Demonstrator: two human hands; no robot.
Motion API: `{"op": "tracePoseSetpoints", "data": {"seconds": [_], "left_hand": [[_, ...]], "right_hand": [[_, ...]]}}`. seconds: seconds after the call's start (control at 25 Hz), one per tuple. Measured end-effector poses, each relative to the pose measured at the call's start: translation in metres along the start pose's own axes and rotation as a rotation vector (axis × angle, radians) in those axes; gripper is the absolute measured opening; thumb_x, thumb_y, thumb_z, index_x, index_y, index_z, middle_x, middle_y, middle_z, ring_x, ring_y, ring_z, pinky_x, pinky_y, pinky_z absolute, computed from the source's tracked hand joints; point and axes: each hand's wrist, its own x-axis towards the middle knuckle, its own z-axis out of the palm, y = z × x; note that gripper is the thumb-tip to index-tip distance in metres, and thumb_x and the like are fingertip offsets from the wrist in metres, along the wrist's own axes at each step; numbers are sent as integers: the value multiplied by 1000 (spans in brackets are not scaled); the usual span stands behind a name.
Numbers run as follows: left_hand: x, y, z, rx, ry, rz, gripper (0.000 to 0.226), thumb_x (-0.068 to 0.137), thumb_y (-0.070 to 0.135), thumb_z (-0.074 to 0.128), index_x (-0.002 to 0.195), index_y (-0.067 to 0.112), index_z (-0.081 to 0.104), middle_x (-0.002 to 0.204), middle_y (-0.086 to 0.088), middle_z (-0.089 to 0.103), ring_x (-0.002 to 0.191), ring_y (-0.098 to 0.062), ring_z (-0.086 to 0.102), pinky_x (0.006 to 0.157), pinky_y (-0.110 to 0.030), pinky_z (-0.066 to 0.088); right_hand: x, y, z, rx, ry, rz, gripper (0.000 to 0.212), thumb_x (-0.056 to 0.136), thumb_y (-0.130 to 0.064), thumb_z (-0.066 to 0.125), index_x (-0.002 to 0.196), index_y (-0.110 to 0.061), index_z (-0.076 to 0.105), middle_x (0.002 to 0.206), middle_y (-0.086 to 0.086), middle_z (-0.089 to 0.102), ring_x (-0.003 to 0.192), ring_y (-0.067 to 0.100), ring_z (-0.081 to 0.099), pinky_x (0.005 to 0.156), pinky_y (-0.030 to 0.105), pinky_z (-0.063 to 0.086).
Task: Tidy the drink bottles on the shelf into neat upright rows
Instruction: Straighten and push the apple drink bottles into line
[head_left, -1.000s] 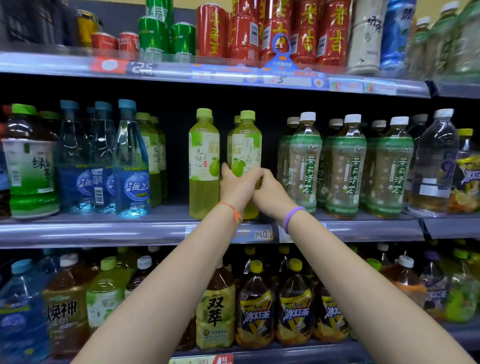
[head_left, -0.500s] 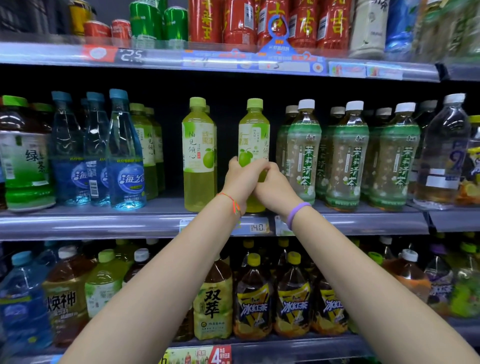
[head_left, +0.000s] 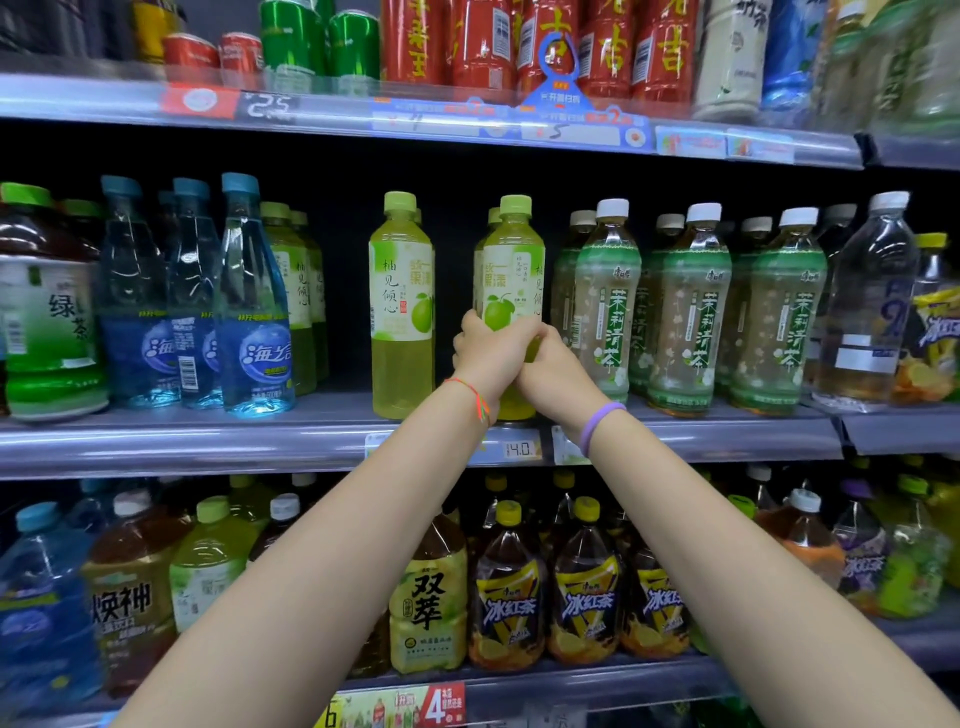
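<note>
While both arms are stretched forward to the middle shelf (head_left: 218, 441), a yellow-green pomelo drink bottle (head_left: 511, 270) is held upright at the shelf's front edge, its base hidden behind the wrists. The left hand (head_left: 485, 356) is wrapped round the lower half of the bottle from the left, fingers curled closed on it just under the fruit picture of the label. The right hand (head_left: 553, 371) is pressed against the same bottle from the right and partly overlaps the left hand; its fingers are curled round the bottle too, though their tips are hidden. An orange string bracelet (head_left: 475, 397) is worn on the left wrist and a purple band (head_left: 597, 423) on the right.

A second bottle of the same drink (head_left: 401, 306) is seen standing upright to the left, apart from the held one, with a dark gap between them. Just behind the held bottle, another green cap of the same kind is visible. To the right, jasmine tea bottles (head_left: 691, 306) with white caps are lined up close beside the held bottle. Blue water bottles (head_left: 254, 312) are ranged further left. A price tag (head_left: 519, 449) is fixed to the shelf rail below the hands. Red cans (head_left: 613, 47) are stacked on the shelf above, and iced tea bottles (head_left: 509, 597) are kept on the one below.
</note>
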Motion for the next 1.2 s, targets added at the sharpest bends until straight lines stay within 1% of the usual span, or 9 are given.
{"op": "tracePoseSetpoints", "data": {"seconds": [0.16,0.28,0.44,0.52,0.64,0.76,0.84,0.96,1.2], "left_hand": [[-9,8,-4,26,-35,-14,114,40,55,67,143,20,36,129,-6,55,114,-26,57,102,-45,49],[-29,17,-17,90,-71,47,101,63,47,67,151,19,27,141,-7,49,121,-26,54,106,-41,45],[-63,23,-55,124,202,702,45,88,13,57,132,8,52,120,-3,51,111,-20,52,90,-15,40],[-65,27,-79,93,433,903,31,85,12,53,115,8,59,109,0,50,105,-23,53,92,-23,41],[-24,21,-104,-25,482,518,39,86,25,50,122,12,54,124,-5,52,120,-26,49,103,-38,40],[30,-6,-120,-119,317,68,81,60,57,46,128,14,59,125,-11,63,114,-30,61,101,-51,48],[42,-18,-120,-131,219,-3,76,61,63,41,116,18,68,111,-10,72,102,-30,68,97,-50,53],[18,-6,-112,-211,65,4,52,94,51,31,97,22,74,102,-10,76,99,-27,71,95,-45,56],[27,-9,-106,-226,-22,0,55,102,50,25,106,20,71,106,-11,75,102,-26,71,97,-44,55]], "right_hand": [[-1,0,-1,23,1,19,67,87,-23,68,145,-15,33,131,6,59,115,21,59,97,38,52],[-9,-5,5,-41,95,-116,68,87,-19,67,144,-11,31,136,9,52,122,24,54,101,40,48],[-25,-26,31,-160,481,-601,66,87,-9,62,145,3,32,144,19,38,135,31,39,113,40,35],[-31,-37,44,-177,526,-758,49,84,-2,57,132,3,47,130,17,49,123,29,48,107,38,40],[-37,-46,64,-201,295,-587,40,91,-14,58,129,-7,46,118,8,51,103,21,52,85,35,47],[-31,-43,80,-255,121,-335,66,92,-36,64,141,-12,28,125,6,53,105,22,57,78,32,47],[-25,-43,86,-260,65,-258,76,90,-41,66,145,-11,22,129,6,57,107,24,61,80,35,52],[-20,-40,92,-277,102,-230,71,90,-39,66,142,-11,27,126,5,59,106,23,62,76,32,52],[-22,-35,88,-339,179,-220,63,88,-41,65,134,-12,34,119,5,61,90,22,61,67,32,49]]}}
